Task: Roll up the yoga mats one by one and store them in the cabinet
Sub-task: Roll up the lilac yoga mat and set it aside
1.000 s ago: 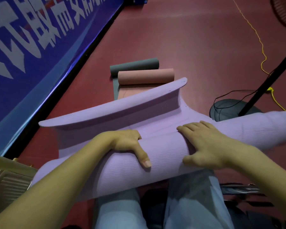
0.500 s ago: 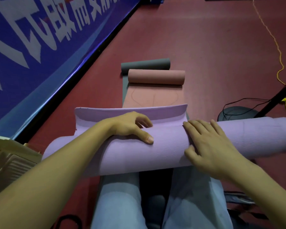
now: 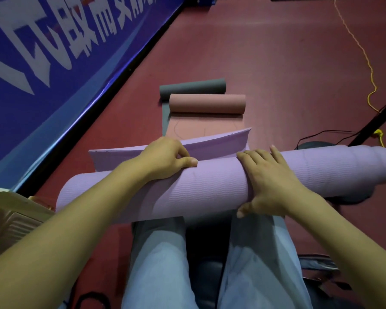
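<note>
A thick purple yoga mat roll lies across my lap, its right end telescoped outward. Only a short loose flap of it still stands up on the far side. My left hand rests on top of the roll with fingers curled over the seam where the flap meets it. My right hand wraps over the roll just right of centre, thumb underneath. Farther away on the floor lie a partly rolled pink mat and, behind it, a rolled grey mat.
A blue banner with white characters runs along the left. A beige plastic crate sits at my left side. A dark fan base with a black pole and cables stands at the right, and a yellow cord trails across the red floor.
The loose part of the purple mat has shrunk from a long sheet to a short flap as the roll turned. My left hand moved up onto the seam; my right hand shifted over the roll.
</note>
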Demonstrator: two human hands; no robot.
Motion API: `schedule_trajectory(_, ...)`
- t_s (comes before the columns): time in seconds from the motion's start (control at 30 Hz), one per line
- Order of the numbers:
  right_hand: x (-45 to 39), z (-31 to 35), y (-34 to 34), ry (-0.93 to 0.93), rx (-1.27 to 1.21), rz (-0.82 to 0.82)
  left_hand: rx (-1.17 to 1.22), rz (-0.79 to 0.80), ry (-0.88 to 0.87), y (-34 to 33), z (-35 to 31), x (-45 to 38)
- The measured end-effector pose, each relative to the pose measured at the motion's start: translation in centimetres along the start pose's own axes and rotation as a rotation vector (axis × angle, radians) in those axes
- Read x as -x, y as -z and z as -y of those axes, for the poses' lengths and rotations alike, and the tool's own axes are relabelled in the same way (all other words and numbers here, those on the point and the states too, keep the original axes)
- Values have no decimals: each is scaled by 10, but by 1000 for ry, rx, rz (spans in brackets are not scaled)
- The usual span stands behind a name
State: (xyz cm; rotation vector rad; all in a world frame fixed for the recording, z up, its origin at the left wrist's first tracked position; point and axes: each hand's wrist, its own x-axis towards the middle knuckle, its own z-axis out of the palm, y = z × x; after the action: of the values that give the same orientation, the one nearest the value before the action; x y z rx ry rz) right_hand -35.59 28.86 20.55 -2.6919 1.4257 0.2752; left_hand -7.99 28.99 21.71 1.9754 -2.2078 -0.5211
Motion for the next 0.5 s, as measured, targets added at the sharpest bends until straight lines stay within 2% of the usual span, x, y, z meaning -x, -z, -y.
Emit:
schedule_trajectory(0.07,-5,-2,3,12,-7,10,-23,9,15,2,4,6)
schedule_trajectory(0.17,-7,-3,5,22,-14,19,222,48,75,16,25,30)
schedule_trajectory(0.2,-7,-3,5,20,-10,21,230,66,86,23,33,40)
schedule_trajectory(0.27,-8,-2,4,26,11,25,139,141,112,35,41,57)
schedule_trajectory(0.37,-13,-1,4,37,38,39,-129,271,119,35,32,69)
schedule_trajectory(0.5,-25,-4,8,61,23,48,-388,250,134,9,17,61)
